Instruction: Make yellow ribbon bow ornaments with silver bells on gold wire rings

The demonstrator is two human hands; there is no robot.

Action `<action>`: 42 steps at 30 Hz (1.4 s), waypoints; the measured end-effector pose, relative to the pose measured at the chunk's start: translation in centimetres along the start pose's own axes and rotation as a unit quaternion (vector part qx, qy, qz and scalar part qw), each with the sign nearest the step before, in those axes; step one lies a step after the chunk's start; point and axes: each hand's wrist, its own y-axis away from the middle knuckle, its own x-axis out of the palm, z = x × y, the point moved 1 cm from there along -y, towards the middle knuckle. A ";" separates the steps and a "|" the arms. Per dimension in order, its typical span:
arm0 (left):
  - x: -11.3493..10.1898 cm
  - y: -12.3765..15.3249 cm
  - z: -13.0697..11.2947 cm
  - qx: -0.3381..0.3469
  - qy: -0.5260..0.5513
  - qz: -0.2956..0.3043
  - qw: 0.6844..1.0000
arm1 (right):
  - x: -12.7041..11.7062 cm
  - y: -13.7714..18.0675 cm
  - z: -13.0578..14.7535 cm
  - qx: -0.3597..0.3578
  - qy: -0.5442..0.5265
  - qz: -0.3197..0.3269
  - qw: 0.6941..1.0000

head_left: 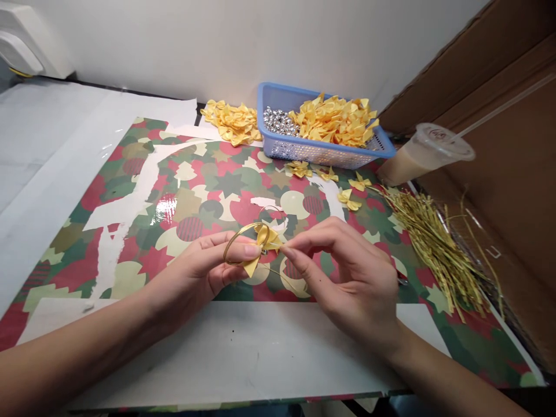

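Between thumb and fingers, my left hand [217, 260] pinches a yellow ribbon flower [267, 238] together with a looped gold wire [230, 243]. A small silver bead [264, 252] shows at the flower's middle. Just to the right, my right hand [351, 272] has its thumb and forefinger pressed together at the flower's right edge, on what looks like a thin strand of wire. The fingertips hide most of that strand. A loose end of wire trails below the flower, above the patterned sheet.
A blue basket [271, 142] holds silver beads [280, 121] and yellow ribbon flowers [334, 119]. More flowers [234, 123] are piled left of it. A bundle of gold wires [438, 249] lies at right, near a lidded drink cup [408, 159] and brown cardboard [499, 145].
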 end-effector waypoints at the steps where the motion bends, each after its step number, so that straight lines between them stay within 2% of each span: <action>1: 0.0 0.0 0.0 0.000 -0.003 -0.004 1.000 | 0.0 0.0 0.0 0.001 -0.001 -0.002 1.000; 8: 0.0 0.0 0.0 -0.004 0.000 0.005 1.000 | -0.1 0.0 0.0 0.002 -0.007 0.004 1.000; 12: 0.0 -0.1 -0.1 -0.006 0.005 -0.009 1.000 | -0.2 -0.1 0.0 -0.006 -0.001 0.008 1.000; 22: -0.2 0.0 0.2 -0.008 -0.014 -0.031 0.999 | -0.9 -0.4 0.0 -0.083 0.086 0.009 0.993; 42: -0.1 -0.1 0.1 -0.003 -0.031 -0.020 0.999 | -1.1 -0.4 0.2 -0.101 0.124 0.026 0.987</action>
